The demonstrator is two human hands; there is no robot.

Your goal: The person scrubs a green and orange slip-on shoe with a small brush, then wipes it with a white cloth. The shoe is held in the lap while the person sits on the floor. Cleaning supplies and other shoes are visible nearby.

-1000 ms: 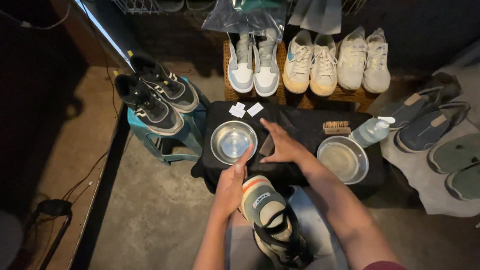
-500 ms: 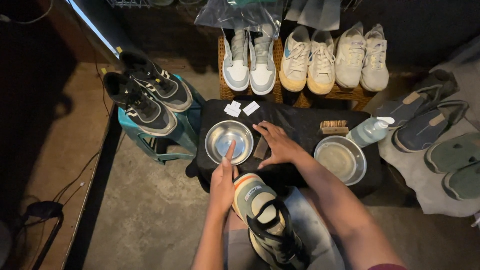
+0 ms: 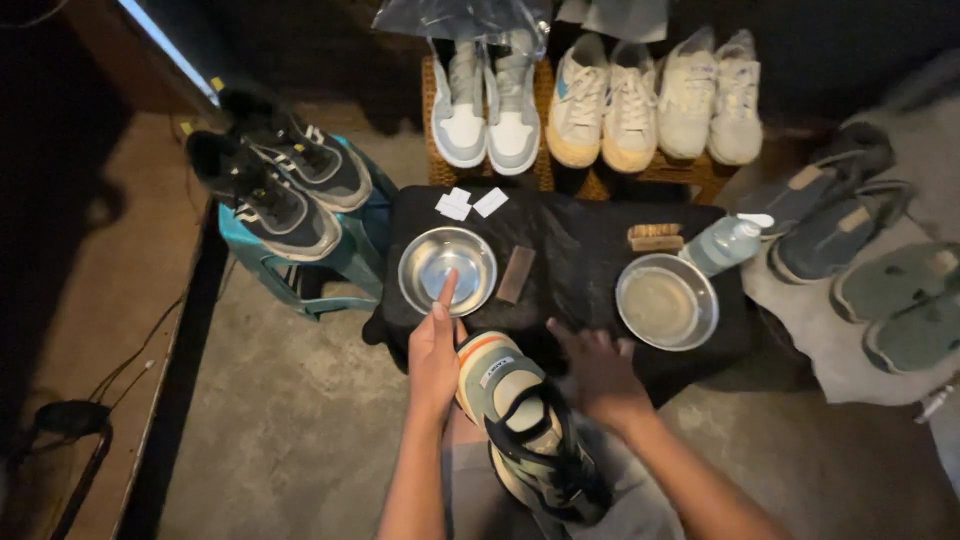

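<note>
On lap at 6 o'clock: left hand [image 3: 433, 352] steadying sneaker [image 3: 527, 438], forefinger reaching into steel bowl [image 3: 447, 270]; right hand [image 3: 598, 368] hovering open, empty, at 3 o'clock.

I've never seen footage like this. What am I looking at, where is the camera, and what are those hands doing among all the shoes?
The picture comes from a camera worn on a person's head, looking down at their own two bare hands. The left hand reaches a finger into a metal bowl. The right hand hovers open, holding nothing. Between them, on the person's lap, lies a sneaker. The bowl stands on a low table covered in black cloth, beside a second metal bowl, a small brush, a plastic bottle and a flat brown block. More pairs of shoes sit around the table.
</note>
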